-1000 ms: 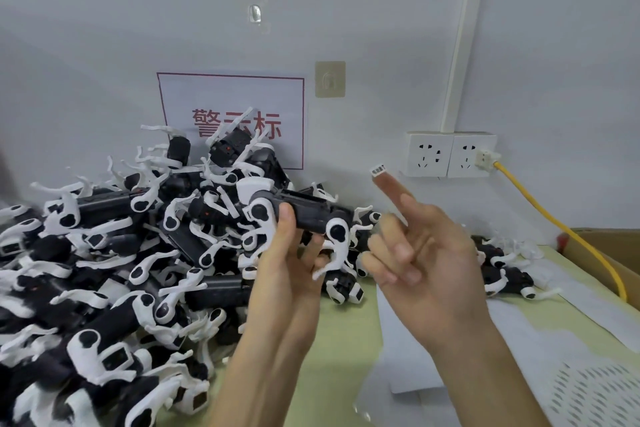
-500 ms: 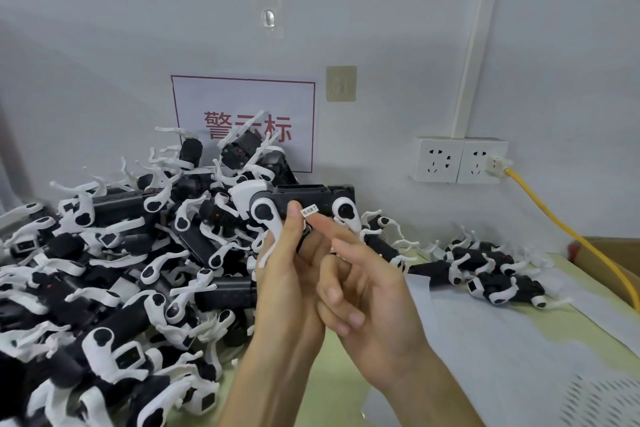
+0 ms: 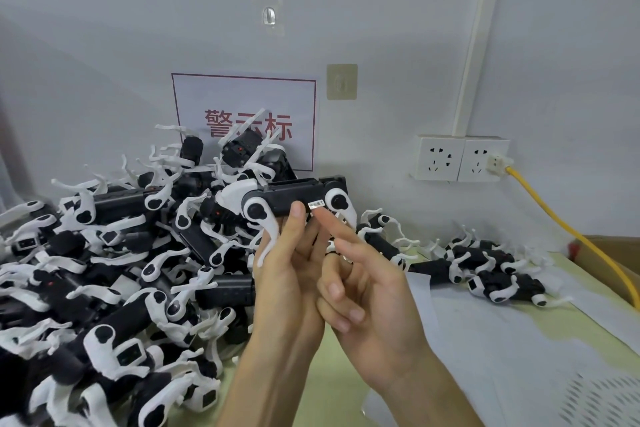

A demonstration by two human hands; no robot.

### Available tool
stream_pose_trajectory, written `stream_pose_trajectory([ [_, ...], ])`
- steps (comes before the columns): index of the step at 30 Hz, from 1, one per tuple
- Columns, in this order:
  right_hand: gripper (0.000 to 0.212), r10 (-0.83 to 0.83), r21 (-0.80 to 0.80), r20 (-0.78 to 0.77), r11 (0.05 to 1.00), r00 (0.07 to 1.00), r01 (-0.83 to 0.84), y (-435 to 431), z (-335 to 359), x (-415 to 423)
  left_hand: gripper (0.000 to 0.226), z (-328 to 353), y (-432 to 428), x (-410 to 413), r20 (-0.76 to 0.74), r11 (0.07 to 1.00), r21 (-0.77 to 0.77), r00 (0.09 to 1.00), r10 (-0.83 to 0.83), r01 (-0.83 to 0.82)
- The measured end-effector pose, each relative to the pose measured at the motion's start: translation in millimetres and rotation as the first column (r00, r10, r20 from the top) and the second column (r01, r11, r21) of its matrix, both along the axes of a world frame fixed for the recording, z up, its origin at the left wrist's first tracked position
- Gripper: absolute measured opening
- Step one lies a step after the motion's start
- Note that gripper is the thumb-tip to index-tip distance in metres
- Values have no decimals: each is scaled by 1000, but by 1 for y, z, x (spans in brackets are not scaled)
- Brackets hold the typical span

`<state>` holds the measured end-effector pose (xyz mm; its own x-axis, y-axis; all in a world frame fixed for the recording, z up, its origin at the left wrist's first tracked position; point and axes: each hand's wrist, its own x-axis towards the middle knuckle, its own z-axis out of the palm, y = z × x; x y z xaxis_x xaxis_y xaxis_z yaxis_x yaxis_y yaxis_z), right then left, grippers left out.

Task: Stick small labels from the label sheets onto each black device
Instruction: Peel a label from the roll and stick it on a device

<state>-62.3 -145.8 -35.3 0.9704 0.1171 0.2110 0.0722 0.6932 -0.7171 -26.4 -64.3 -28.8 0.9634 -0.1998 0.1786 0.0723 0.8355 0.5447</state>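
**Black device point(image 3: 294, 199) held up, a small label at the right fingertip**

The device, a long black bar with a white round-ended clip at each end, lies level above the left hand point(image 3: 291, 274). The left thumb point(image 3: 296, 218) presses its front face and the other left fingers curl up behind it, so this hand grips it. Just right of the thumb tip, a small white label point(image 3: 317, 205) sits on the device's front face. The right hand point(image 3: 367, 291) has its index fingertip point(image 3: 323, 219) stretched out and touching the label's lower edge; its other three fingers are curled into the palm and hold nothing. Whether the label is fully stuck down cannot be told.

Left of the left fingers is a large pile of devices point(image 3: 104, 270). Right of the right fingers, well apart, lie a few more devices point(image 3: 485, 274) beside a white label sheet point(image 3: 485, 340). Beyond the fingertips, a red-lettered wall sign point(image 3: 244, 97), two wall sockets point(image 3: 460, 158) and a yellow cable point(image 3: 561, 229).
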Motion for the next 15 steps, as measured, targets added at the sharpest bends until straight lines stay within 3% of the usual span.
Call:
stream_pose_trajectory([
  [5,40,-1,5,-9,1000,1000,1,0,0,-1,39,-2,-1,1,-7,997,66,1000,29,-29],
  [10,41,-12,-9,3,1000,1000,12,0,0,-1,44,-3,-1,1,-17,999,36,1000,21,-21],
  [15,41,-20,-4,7,1000,1000,20,1,1,-3,17,-3,-1,-1,31,999,47,1000,-3,2],
])
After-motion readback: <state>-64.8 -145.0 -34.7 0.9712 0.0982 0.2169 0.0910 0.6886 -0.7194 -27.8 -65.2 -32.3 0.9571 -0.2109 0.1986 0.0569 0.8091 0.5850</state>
